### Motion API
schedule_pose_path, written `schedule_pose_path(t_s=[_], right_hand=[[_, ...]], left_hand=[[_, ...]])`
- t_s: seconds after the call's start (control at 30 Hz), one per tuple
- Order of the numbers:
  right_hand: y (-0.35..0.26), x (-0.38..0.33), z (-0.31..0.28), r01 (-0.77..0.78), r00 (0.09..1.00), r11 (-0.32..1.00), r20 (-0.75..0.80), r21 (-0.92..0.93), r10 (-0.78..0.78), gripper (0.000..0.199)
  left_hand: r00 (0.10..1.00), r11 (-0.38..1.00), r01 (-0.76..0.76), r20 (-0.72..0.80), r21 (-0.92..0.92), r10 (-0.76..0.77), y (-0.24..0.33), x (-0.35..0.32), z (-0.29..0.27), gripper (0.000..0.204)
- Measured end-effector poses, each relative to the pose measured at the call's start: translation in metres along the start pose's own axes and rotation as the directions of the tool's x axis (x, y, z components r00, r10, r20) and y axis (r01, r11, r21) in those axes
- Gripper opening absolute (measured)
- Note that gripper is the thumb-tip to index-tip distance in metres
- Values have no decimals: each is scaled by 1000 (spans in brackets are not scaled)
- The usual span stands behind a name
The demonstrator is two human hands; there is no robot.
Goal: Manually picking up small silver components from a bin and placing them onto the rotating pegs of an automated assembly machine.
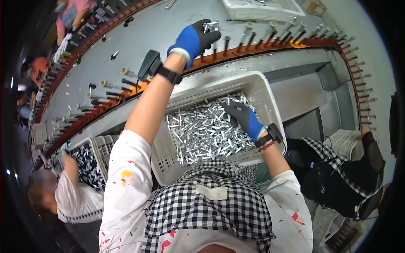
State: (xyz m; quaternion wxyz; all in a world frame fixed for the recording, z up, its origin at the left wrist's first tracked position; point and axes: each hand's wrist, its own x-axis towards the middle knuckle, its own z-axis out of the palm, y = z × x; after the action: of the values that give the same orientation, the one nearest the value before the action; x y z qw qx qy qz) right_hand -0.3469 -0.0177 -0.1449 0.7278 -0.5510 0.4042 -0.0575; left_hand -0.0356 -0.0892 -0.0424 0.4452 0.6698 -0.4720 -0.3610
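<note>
My left hand (196,39), in a blue and black glove, reaches out over the curved rail of upright pegs. Its fingers are closed on a small shiny metal part (210,27). In the white plastic basket (263,90) before me lies a heap of loose silvery metal parts (211,135). My right hand (245,117), gloved the same way, rests at the right side of this heap. Its fingers are bent together at the parts, and what they hold is hidden.
The curved rail (202,63) carries several pegs, some with pale round tops. Beyond it, a white tray (263,10) stands on the grey table. A person (78,189) works beside dark parts at left; another in black (333,173) is at right. More people stand far left.
</note>
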Motion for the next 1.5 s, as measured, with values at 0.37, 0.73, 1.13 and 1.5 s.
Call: schedule_pose_path(t_s=[0.37, 0.73, 1.13, 1.5], right_hand=[[-7, -80, -6, 146, 986, 458, -94, 877, -135, 45], [30, -139, 37, 603, 798, 735, -219, 310, -562, 65], [-7, -193, 35, 10, 975, 872, 189, 490, -118, 28], [2, -154, 76, 160, 950, 888, 312, -431, -19, 29]], left_hand=[[957, 952, -286, -23, 113, 290, 15, -139, 12, 21], [715, 520, 480, 659, -707, 236, -35, -252, 42, 53], [676, 918, 328, 734, -224, -63, -40, -264, 18, 37], [394, 916, 261, 833, 304, -389, -51, -284, 52, 28]])
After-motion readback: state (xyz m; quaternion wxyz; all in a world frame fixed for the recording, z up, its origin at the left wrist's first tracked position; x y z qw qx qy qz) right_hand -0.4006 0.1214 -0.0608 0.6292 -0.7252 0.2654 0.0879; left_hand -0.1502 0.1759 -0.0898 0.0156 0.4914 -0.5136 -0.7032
